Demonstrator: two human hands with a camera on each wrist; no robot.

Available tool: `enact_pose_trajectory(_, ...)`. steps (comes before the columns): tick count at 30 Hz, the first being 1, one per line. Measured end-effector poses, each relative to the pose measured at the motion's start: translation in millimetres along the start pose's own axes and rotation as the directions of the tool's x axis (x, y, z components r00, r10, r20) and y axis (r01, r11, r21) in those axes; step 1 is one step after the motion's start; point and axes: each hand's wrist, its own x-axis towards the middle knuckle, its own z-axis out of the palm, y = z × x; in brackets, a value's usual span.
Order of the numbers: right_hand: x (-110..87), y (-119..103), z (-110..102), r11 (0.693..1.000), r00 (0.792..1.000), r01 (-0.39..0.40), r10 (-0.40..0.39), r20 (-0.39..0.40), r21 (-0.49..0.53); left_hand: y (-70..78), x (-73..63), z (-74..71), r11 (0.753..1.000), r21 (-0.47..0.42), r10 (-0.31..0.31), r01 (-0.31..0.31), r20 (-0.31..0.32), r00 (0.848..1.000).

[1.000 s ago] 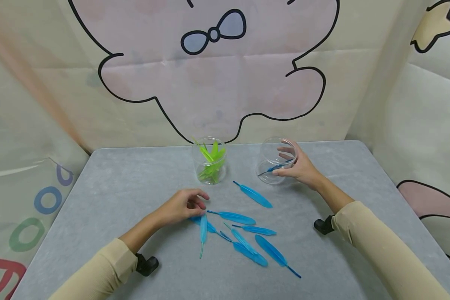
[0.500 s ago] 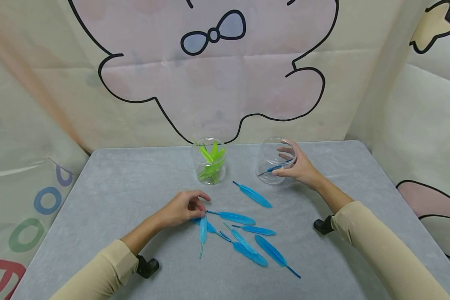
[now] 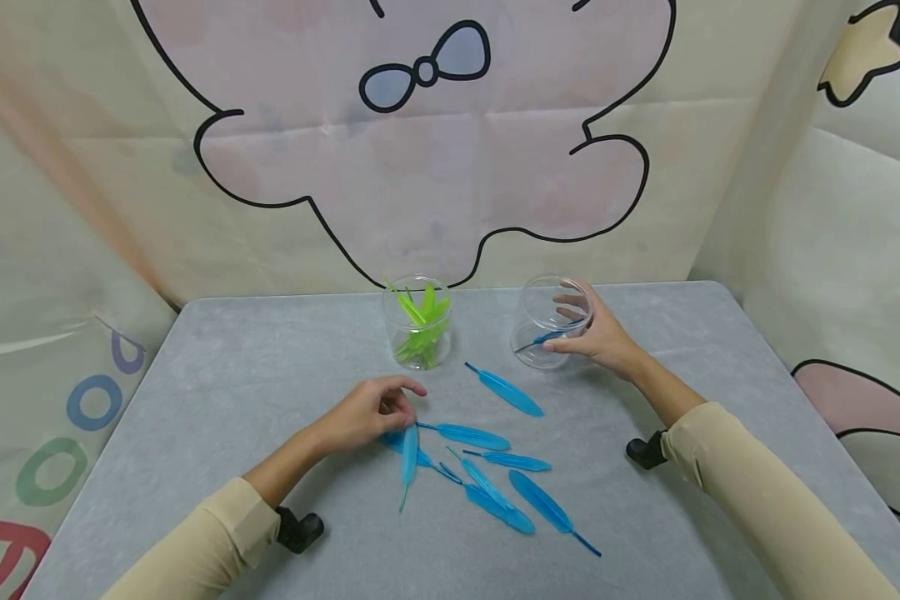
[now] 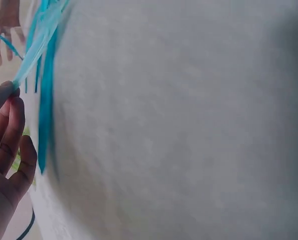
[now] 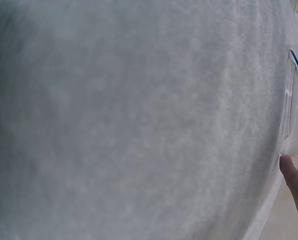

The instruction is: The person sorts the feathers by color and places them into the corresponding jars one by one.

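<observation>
My left hand [image 3: 367, 412] pinches the tip of a blue feather [image 3: 409, 454] between thumb and index finger; its quill hangs toward me. In the left wrist view this feather [image 4: 36, 55] slants up from the fingertips, over others. Under the hand lies another blue feather [image 3: 423, 457], partly covered. At the back right, my right hand [image 3: 600, 337] grips a clear cup [image 3: 532, 321] from its right side, thumb in front and fingers behind. Inside that cup leans one blue feather [image 3: 551, 336]. The right wrist view catches only a finger [image 5: 293, 180] at the cup's edge.
Several blue feathers [image 3: 543, 500] lie scattered across the middle of the grey table [image 3: 232, 375]. Another feather [image 3: 506, 390] rests nearer the cups. A second clear cup [image 3: 393, 333], holding bright green feathers [image 3: 422, 337], stands at the back centre. Behind the table hangs a printed backdrop [image 3: 435, 167].
My left hand has risen slightly and shifted a little right, with the pinched feather moving along. The right hand and its cup have stayed in place.
</observation>
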Motion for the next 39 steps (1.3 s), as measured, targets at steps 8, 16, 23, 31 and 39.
enact_pose_trajectory(8,-0.6,-1.9,-1.2,1.000,1.000,0.006,-0.006,-0.002,0.003,17.8,14.5,0.4,0.998,-0.042,0.046,-0.048,-0.045,0.998)
enact_pose_trajectory(16,-2.2,-7.1,-0.9,1.000,1.000,-0.002,0.002,-0.003,-0.002,44.2,35.1,5.5,0.988,-0.125,0.075,-0.087,-0.093,0.993)
enact_pose_trajectory(23,-5.8,-20.9,2.5,1.000,1.000,-0.005,0.005,0.003,0.026,64.2,56.5,9.4,0.977,-0.158,0.115,-0.140,-0.157,0.981)
enact_pose_trajectory(31,-0.9,-3.4,1.0,1.000,1.000,0.002,-0.002,-0.008,0.003,76.1,77.7,12.8,0.977,-0.156,0.108,-0.145,-0.225,0.968)
enact_pose_trajectory(39,-1.8,-2.0,1.4,1.000,1.000,0.007,-0.007,-0.011,-0.008,87.8,95.0,13.8,0.977,-0.126,0.134,-0.171,-0.258,0.957)
